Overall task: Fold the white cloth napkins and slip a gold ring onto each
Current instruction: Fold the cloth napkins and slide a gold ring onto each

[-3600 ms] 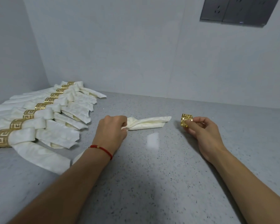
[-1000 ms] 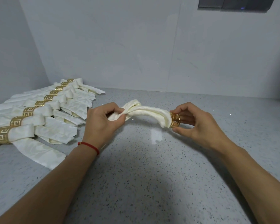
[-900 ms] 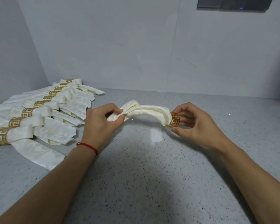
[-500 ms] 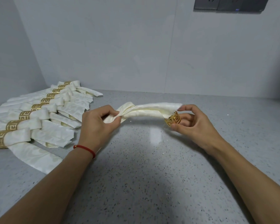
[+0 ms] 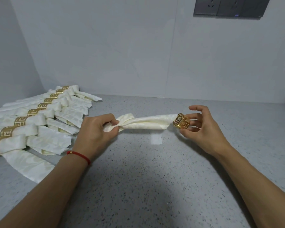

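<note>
While the left hand [image 5: 95, 130] pinches one end of the folded napkin [image 5: 143, 123] above the table [image 5: 155, 178], the right hand [image 5: 202, 127] grips the gold ring [image 5: 181, 123] at its other end.

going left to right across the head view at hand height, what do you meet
row of ringed napkins → left hand, pinching the napkin → gold ring at the napkin's tip → right hand, holding the ring
</note>
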Demonstrator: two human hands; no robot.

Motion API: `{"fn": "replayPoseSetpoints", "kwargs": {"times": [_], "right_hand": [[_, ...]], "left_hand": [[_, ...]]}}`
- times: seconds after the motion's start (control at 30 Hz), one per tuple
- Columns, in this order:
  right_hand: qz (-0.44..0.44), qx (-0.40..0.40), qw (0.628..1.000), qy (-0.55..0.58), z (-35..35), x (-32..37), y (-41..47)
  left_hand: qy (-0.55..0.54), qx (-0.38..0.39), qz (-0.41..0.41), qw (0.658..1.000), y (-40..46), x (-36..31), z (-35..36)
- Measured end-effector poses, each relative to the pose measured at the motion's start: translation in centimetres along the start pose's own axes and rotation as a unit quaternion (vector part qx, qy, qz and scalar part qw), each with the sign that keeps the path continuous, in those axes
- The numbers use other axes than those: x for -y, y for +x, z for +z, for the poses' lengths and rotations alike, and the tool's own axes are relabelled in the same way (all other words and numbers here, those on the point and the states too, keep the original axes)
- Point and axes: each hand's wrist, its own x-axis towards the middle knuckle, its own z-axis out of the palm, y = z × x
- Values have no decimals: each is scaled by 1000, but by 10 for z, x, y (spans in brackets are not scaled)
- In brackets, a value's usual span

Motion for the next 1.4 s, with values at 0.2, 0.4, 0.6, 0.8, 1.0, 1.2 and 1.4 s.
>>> {"fn": "replayPoseSetpoints", "kwargs": {"times": [0.2, 0.4, 0.6, 0.8, 1.0, 1.2, 1.4], "right_hand": [[-32, 24, 998, -51, -6, -4, 0], [-81, 33, 992, -93, -7, -1, -1], [-110, 66, 977, -170, -3, 2, -1], [-151, 78, 961, -219, 11, 13, -4], [-162, 97, 953, -237, 16, 22, -7], [-146, 87, 959, -227, 20, 33, -14], [-203, 78, 918, -331, 36, 53, -18]], "left_hand": [[14, -7, 33, 999, 3, 5, -4], [24, 5, 56, 998, 4, 7, -4], [37, -5, 49, 998, 4, 5, -4], [34, 9, 53, 998, 4, 0, -2], [8, -2, 57, 998, 2, -3, -2], [3, -3, 45, 999, 0, -11, 1], [63, 32, 145, 987, -6, -45, 14]]}}
